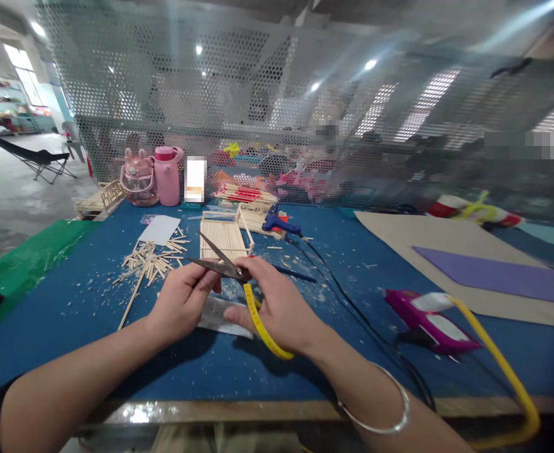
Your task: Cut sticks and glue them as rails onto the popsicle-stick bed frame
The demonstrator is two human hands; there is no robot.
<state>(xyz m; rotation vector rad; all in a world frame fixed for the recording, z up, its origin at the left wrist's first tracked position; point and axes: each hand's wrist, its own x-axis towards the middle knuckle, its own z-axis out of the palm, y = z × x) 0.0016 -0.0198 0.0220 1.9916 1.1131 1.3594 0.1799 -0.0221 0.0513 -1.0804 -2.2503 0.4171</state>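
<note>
My right hand (281, 308) is wrapped round the yellow-taped handles of a pair of scissors (224, 269), whose blades stand apart and point left. At the blades, my left hand (182, 296) has its fingers pinched together; whatever it holds is too small to make out. Just beyond the hands lies a flat panel of pale wooden sticks (222, 236) with a raised edge. Short cut sticks (151, 261) are heaped to the left, beside a white card (160, 230). A grey strip (220, 318) lies under my hands.
A blue glue gun (279, 221) trails a black cord rightward. Two pink bottles (167, 176) and bundled sticks (246, 194) stand or lie at the back. On the right are a magenta device (432, 324) with a yellow cable and a purple sheet (493, 274). Perforated metal rises behind the blue table (163, 371).
</note>
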